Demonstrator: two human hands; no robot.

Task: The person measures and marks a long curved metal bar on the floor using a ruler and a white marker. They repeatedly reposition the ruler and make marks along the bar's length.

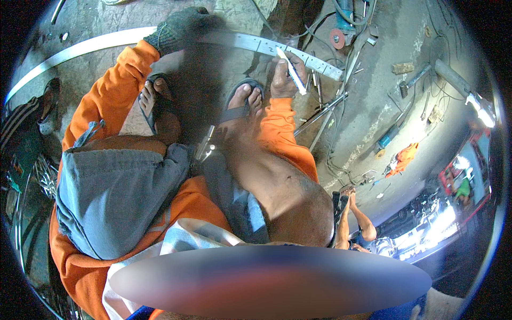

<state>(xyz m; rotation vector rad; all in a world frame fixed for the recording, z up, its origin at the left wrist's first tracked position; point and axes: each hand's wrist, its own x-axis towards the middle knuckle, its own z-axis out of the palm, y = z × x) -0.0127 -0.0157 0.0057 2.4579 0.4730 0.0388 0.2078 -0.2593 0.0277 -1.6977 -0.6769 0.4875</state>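
A long pale metal flat bar (96,45) runs across the floor in front of my feet, with dark cross marks along its right part. My left hand (181,31), in a dark knitted glove, is closed over the bar near its middle; its fingertips are dim in shadow. Bare and closed, my right hand (285,77) grips a white marker pen (294,77) beside the marked right end. The pen slants, its upper end overlapping the bar and its lower end pointing down to the right.
An angle grinder (345,18) with a red disc lies beyond the bar's right end. To the right are thin metal rods (322,112), a wood block (402,68), a hammer (416,78), another power tool (386,138), an orange cloth (404,159) and loose cables. Another person's limbs (349,218) show lower right.
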